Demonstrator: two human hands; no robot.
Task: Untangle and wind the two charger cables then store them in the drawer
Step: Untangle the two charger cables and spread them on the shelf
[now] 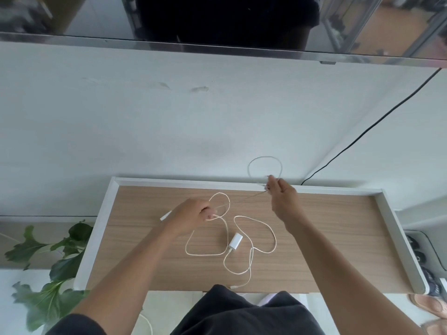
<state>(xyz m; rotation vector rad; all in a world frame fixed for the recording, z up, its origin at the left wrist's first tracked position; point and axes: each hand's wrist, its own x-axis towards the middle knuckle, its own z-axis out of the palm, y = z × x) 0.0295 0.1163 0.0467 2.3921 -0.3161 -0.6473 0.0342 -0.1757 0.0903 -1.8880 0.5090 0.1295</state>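
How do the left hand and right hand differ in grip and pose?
The left hand sits low over the table, fingers curled round the cable; the right hand is raised at the back edge. The right hand pinches a round loop that rises above it; the left hand's cable trails onto the table. Both hold white cable.

White cable [275, 240] with adapter [235, 240] sprawled loosely; second cable [266, 156] looped, lifted.

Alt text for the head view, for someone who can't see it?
A person's right hand pinches a raised cable loop while the left hand grips white cable lower down, over a wooden tabletop. More cable lies in loose loops beside a white charger plug.
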